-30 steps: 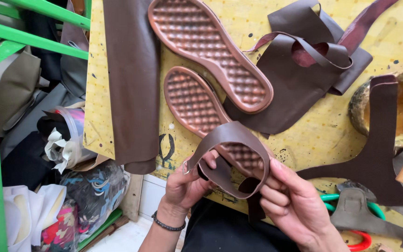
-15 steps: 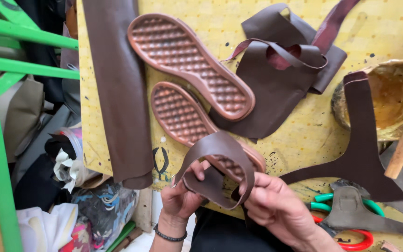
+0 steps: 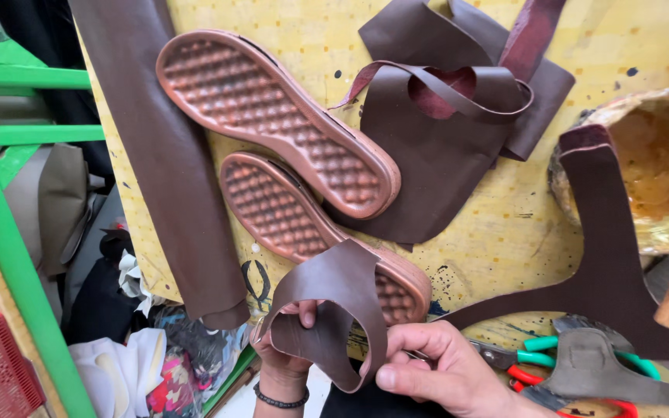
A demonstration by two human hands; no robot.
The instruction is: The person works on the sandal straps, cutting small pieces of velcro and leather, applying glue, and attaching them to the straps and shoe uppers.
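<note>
Left hand point(image 3: 284, 360): closed on the lower edge of a curved brown leather piece point(image 3: 334, 306), thumb hooked through its cut-out. Right hand point(image 3: 443, 371): pinching the same piece at its 4 o'clock edge. Piece: held bowed just over the heel of the smaller rubber sole point(image 3: 303, 224), at 12 o'clock from the hands. Larger sole point(image 3: 272, 116): beyond it. Step judged: shaping the upper; next move calls for even bending. Counter point(image 3: 497, 240): yellow, with leather scraps point(image 3: 435, 147) at 1 o'clock, pliers point(image 3: 551, 364) at 3 o'clock
</note>
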